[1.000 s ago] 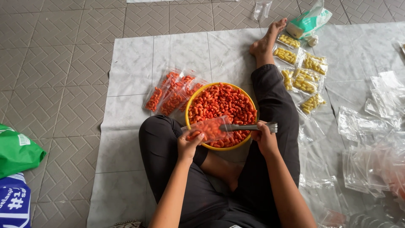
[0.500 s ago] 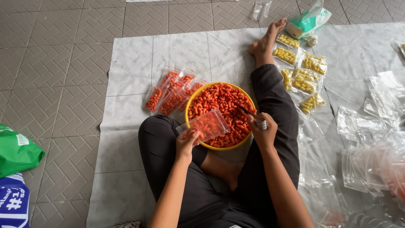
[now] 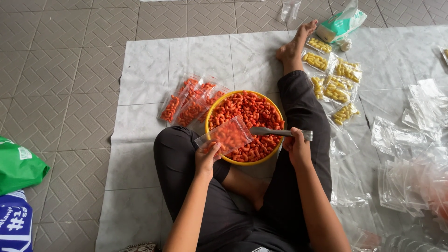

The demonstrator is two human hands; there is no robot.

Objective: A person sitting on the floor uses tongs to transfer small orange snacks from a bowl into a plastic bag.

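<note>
I sit on the floor with a yellow bowl (image 3: 216,108) of orange-red snack pieces between my legs. My left hand (image 3: 206,157) holds a small clear plastic bag (image 3: 227,134), partly filled with the orange pieces, over the bowl's near rim. My right hand (image 3: 297,146) grips the handle of a metal spoon (image 3: 275,132), held level with its front end at the bag's mouth. Several filled bags of orange snacks (image 3: 189,104) lie on the mat just left of the bowl.
Several bags of yellow snacks (image 3: 332,77) lie beside my right leg. Empty clear bags (image 3: 410,140) are piled at the right. A teal-and-white packet (image 3: 339,24) rests near my foot. A green bag (image 3: 16,165) and blue package (image 3: 14,226) sit far left.
Half a second ago the spoon dipped into the bowl's pieces. It has now come up level again, its front end at the bag's mouth. The left hand kept holding the bag.
</note>
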